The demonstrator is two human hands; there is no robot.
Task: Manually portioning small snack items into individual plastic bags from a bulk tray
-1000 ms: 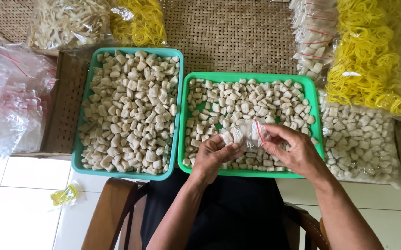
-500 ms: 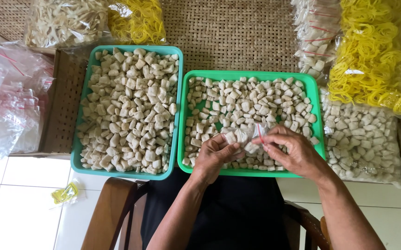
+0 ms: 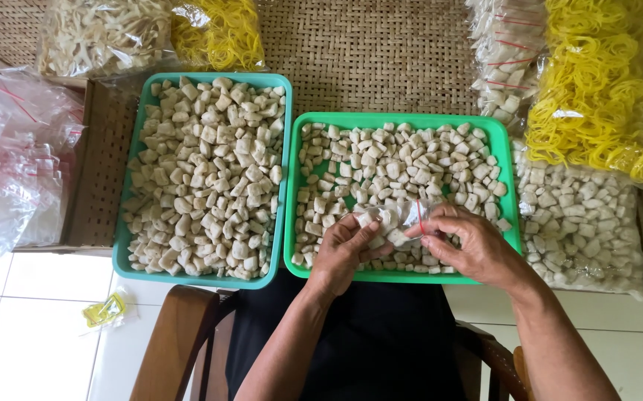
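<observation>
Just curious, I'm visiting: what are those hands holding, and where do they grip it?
Both hands, left hand and right hand, hold a small clear bag of pale pieces, each pinching one end.

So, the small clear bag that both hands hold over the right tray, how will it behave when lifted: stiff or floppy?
Probably floppy: the small clear bag looks thin and crumpled between the left hand and right hand. It likely sags under the pale chunks inside. Its film may be slippery, so it could slip down onto the right tray.

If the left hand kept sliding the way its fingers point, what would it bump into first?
Probably the small clear bag that both hands pinch: the left hand points up and right, straight at it. Beyond lie the pale chunks in the right green tray.
</observation>
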